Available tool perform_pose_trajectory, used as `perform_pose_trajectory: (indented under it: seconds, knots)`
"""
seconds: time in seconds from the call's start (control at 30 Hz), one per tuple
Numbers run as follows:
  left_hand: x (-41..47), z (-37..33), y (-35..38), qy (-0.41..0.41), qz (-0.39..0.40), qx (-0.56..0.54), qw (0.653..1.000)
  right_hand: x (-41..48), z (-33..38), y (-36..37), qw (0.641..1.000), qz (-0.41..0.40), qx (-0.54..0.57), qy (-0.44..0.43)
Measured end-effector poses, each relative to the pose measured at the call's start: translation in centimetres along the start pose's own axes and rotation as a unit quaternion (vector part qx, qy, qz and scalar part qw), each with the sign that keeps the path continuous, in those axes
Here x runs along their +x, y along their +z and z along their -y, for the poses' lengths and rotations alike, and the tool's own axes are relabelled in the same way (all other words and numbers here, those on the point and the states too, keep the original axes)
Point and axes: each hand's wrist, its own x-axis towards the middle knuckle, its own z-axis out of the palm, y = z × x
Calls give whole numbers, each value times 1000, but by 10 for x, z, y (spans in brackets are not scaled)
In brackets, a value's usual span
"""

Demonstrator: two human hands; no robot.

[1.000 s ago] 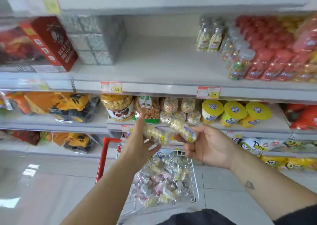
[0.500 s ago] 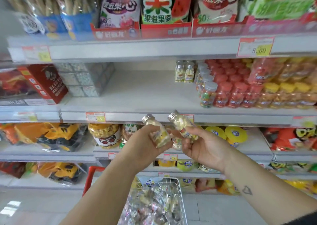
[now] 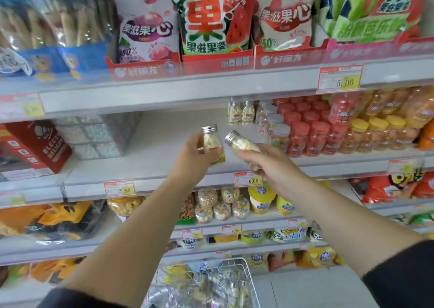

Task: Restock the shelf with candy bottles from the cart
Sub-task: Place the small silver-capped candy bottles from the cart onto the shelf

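Since half a second ago, both hands have risen from the level of the price rail to the open white shelf (image 3: 162, 148). The view has also tipped upward, so only the top of the wire cart (image 3: 249, 282) shows at the bottom edge.

The left hand (image 3: 191, 158) has its fingers curled round the lower half of a clear candy bottle (image 3: 211, 142). The bottle stands nearly upright, with its silver cap above the fingers. The right hand (image 3: 270, 166) grips a second candy bottle (image 3: 244, 146) by its base. Its neck and cap tilt left toward the first bottle, close but apart.

That makes two bottles in hand, one each. Two matching bottles (image 3: 242, 113) stand at the back of the shelf, beside rows of red-capped bottles (image 3: 307, 131). More bottles lie in the cart, too blurred to count.
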Motion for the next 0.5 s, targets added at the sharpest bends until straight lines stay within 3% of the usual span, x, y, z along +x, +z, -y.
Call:
perform_pose_trajectory:
  seconds: [0.1,0.23,0.37,0.5]
  knots:
    - [26,4,-2,7,-12,50,999,18,11,7,990,-29,-116,-69]
    - [51,15,-4,21,-15,109,994,55,10,14,967,-57,-227,-97]
    - [71,31,-1,11,-23,124,992,86,0,12,938,-77,-326,-85]
    - [82,42,8,11,-24,137,990,106,-18,7,934,-63,-347,-56]
